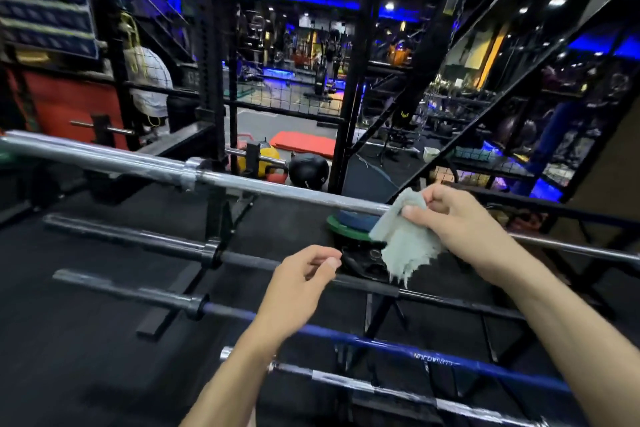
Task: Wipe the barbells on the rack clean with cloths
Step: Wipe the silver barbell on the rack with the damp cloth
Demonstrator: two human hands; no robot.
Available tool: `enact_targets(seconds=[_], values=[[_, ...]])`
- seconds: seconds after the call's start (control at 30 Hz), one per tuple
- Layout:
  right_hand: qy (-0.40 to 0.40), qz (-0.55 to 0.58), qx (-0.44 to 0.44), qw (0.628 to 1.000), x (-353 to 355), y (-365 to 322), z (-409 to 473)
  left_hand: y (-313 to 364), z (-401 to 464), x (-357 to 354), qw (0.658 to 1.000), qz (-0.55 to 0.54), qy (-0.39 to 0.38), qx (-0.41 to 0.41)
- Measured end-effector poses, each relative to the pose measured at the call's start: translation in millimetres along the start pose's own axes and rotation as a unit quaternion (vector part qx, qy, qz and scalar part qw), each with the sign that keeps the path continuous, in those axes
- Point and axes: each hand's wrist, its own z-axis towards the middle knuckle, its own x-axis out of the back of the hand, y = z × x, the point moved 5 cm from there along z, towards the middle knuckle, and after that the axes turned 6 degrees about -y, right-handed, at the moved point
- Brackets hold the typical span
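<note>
Several barbells lie across a black rack (216, 218). The top one is a chrome barbell (270, 189) running from upper left to right. My right hand (457, 222) grips a pale grey cloth (405, 246) wrapped over this bar, and the cloth's loose end hangs below it. Beneath it lie a black barbell (159, 244), a blue-shafted barbell (398, 345) and a lower chrome barbell (363, 385). My left hand (301, 284) hovers over the black barbell with fingers loosely curled, holding nothing.
Green and blue weight plates (349, 224) are stacked on the floor behind the rack. A black medicine ball (308, 170), a yellow ball and a red kettlebell sit further back. Black upright frames (349, 80) and a slanted mirror wall (519, 62) stand beyond.
</note>
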Motion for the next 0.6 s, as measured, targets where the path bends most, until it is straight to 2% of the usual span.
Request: enact_targets(seconds=[0.17, 0.37, 0.6], values=[[-0.028, 0.036, -0.022, 0.999, -9, 14, -39, 13, -28, -7, 1.0, 0.019, 0.004, 0.01], [-0.033, 0.022, -0.033, 0.999, -1, 38, -67, 8, -40, -20, 0.999, 0.033, 0.002, 0.038], [-0.045, -0.066, 0.017, 0.997, 12, 36, -24, -34, -4, -17, 0.996, -0.003, 0.021, 0.089]])
